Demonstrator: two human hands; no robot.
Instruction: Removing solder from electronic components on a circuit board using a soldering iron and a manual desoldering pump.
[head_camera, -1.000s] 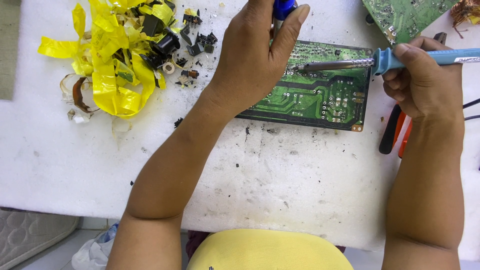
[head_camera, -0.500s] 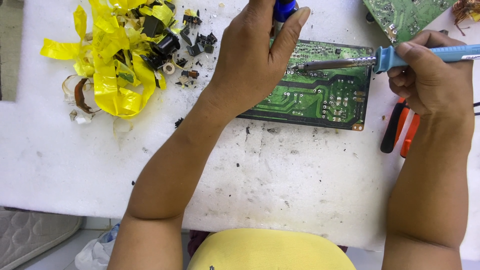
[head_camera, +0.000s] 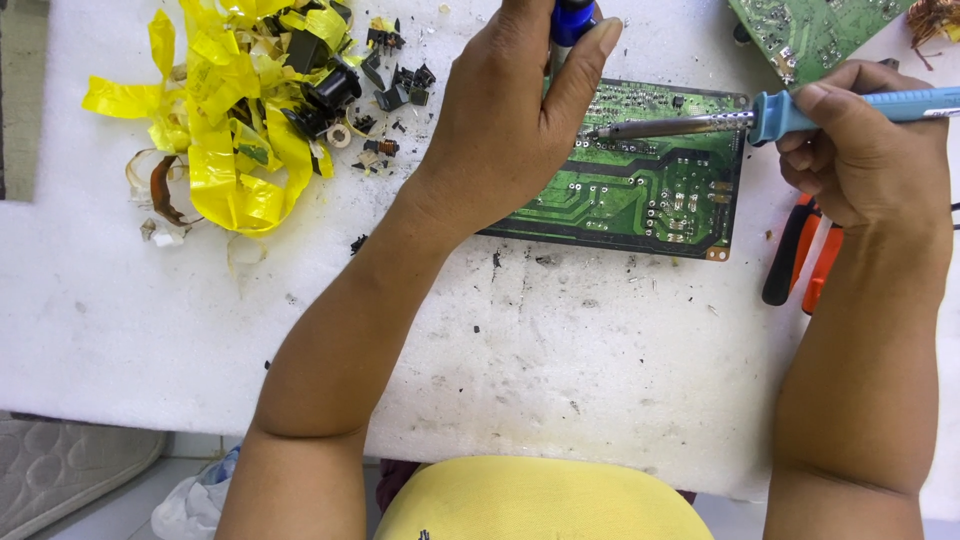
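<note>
Unmoved soldering iron (head_camera: 690, 124) in right hand (head_camera: 865, 150)

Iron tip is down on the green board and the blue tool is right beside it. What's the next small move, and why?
Probably hold the soldering iron steady on that joint and bring the blue tool in the left hand down beside the tip. The right hand has the tip at the circuit board near its top edge, and the tool's end is hidden behind the left hand, so contact cannot be confirmed.
</note>
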